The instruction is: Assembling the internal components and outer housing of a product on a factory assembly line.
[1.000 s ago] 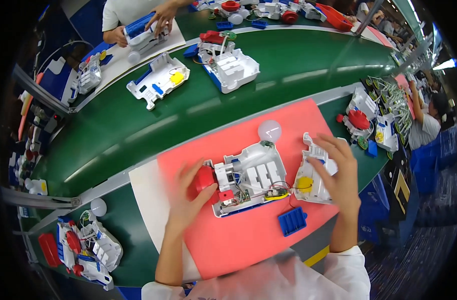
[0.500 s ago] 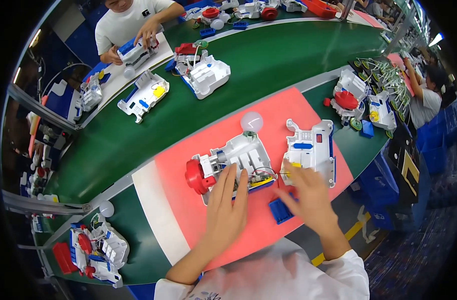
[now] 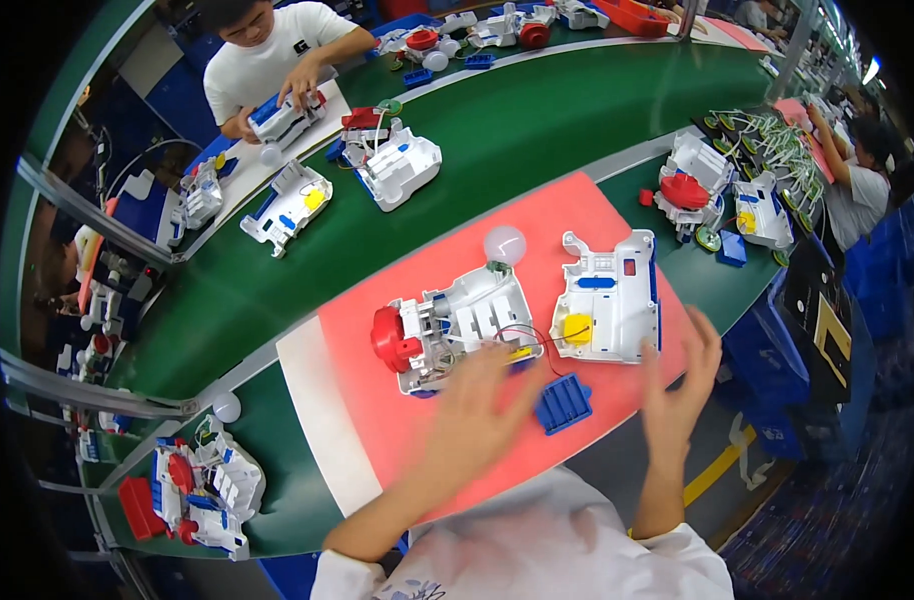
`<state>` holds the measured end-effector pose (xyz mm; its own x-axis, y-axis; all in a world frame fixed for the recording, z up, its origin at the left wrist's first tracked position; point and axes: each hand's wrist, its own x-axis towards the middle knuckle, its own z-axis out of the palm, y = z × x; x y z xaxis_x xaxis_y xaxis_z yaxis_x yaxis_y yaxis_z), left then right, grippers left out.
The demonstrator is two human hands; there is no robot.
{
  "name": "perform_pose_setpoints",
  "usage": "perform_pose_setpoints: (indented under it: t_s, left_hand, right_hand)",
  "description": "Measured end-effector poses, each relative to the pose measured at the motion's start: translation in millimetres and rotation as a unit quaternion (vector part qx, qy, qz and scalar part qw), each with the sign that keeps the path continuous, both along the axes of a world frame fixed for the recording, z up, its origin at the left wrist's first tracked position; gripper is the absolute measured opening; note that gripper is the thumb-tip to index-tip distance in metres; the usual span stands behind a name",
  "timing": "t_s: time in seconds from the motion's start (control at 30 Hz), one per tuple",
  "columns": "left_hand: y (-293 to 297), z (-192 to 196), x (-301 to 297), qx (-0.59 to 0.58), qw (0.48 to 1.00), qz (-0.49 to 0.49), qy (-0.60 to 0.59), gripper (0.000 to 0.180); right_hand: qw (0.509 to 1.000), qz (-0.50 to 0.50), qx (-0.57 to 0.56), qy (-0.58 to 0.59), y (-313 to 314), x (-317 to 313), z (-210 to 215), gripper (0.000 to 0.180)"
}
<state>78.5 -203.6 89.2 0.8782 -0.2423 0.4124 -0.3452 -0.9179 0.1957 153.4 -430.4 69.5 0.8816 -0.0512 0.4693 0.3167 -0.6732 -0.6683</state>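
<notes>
A white plastic housing half with a red round end piece and a clear bulb-like ball lies on a pink mat. My left hand, blurred, hovers at its near edge, fingers stretched and thumb apart, holding nothing. To the right lies a matching white shell, inside up, with a yellow part. Thin wires run between the two halves. My right hand is open beside the shell's right edge. Between my hands sits a blue battery-holder-like tray.
A green conveyor belt curves behind the mat, carrying more white housings. Partly assembled units stand at left and right. Across the belt a person handles a similar unit. Blue bins stand at right.
My right hand has moved right, away from the yellow part, to beside the shell. My left hand has drawn back toward me from the housing. The blue tray shows more fully.
</notes>
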Motion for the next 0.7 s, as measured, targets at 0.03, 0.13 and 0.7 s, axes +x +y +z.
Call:
perform_pose_setpoints:
  t_s: [0.03, 0.13, 0.7]
  left_hand:
    - [-17, -19, -2, 0.034, 0.998, -0.034, 0.029, 0.047]
    - [-60, -56, -12, 0.024, 0.996, -0.006, 0.087, 0.054]
    - [151, 132, 73, -0.630, 0.730, 0.112, 0.241, 0.062]
  right_hand:
    - [0.997, -0.030, 0.057, 0.041, -11, 14, -3, 0.056]
    - [0.975, 0.031, 0.113, 0.189, -18, 38, -46, 0.059]
    - [0.907, 0.193, 0.174, -0.330, 53, 16, -39, 0.046]
